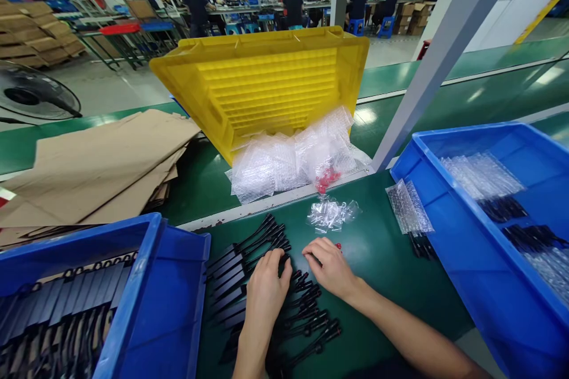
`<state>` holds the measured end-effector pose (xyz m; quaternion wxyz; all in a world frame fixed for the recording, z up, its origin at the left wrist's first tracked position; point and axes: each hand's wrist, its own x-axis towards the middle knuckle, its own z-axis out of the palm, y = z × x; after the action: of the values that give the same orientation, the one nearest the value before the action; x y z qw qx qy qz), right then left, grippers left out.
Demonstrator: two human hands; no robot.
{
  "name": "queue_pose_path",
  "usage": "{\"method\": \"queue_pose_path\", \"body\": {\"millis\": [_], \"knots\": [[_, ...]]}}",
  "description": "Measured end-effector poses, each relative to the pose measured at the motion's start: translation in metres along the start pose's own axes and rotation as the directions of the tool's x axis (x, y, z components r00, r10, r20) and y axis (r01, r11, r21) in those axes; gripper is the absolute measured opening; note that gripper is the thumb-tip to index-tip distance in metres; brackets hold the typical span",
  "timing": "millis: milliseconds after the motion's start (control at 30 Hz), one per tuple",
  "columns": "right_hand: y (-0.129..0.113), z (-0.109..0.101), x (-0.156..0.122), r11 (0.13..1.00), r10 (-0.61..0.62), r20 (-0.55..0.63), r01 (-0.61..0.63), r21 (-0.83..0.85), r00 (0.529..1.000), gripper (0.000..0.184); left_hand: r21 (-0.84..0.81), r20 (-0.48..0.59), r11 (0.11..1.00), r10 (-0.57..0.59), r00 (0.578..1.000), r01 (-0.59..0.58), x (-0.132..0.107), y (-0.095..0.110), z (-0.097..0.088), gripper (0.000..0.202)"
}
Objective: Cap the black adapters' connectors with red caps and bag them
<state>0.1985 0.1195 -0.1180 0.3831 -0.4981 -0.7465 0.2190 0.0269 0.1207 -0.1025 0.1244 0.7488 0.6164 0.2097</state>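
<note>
Black cabled parts with flat rectangular bodies lie in rows on the green bench. Over their connector ends, my left hand is curled, with a black cable end between thumb and fingers. My right hand is just to its right, its thumb and fingertips pinched together; whatever they hold is too small or hidden to make out. Beyond the right hand is a heap of small clear plastic pieces. A pile of small red caps rests farther back, against clear bubble bags.
At left, a blue bin holds more black parts. Another blue bin on the right contains bubble-wrapped parts. A tilted yellow crate stands behind, near a grey post. Cardboard sheets lie back left. Several people sit or stand far off.
</note>
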Motion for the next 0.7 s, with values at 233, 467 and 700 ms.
{"method": "queue_pose_path", "body": {"millis": [233,467,700], "knots": [[-0.0024,0.0041,-0.0005,0.997,0.012,-0.003,-0.012,0.072,1.000,0.017,-0.391,0.202,0.896,-0.139,0.970,0.210,0.0069,0.0029,-0.0099,0.033],[-0.0014,0.0054,0.0004,0.995,0.042,-0.044,-0.038,0.096,0.998,0.014,-0.592,0.398,0.719,-0.132,0.908,0.364,0.0049,0.0004,-0.0023,0.037],[-0.0029,0.0053,-0.0007,0.994,0.037,-0.056,-0.031,0.103,0.998,0.011,-0.681,0.476,0.595,-0.085,0.875,0.428,0.0042,0.0043,-0.0030,0.044]]}}
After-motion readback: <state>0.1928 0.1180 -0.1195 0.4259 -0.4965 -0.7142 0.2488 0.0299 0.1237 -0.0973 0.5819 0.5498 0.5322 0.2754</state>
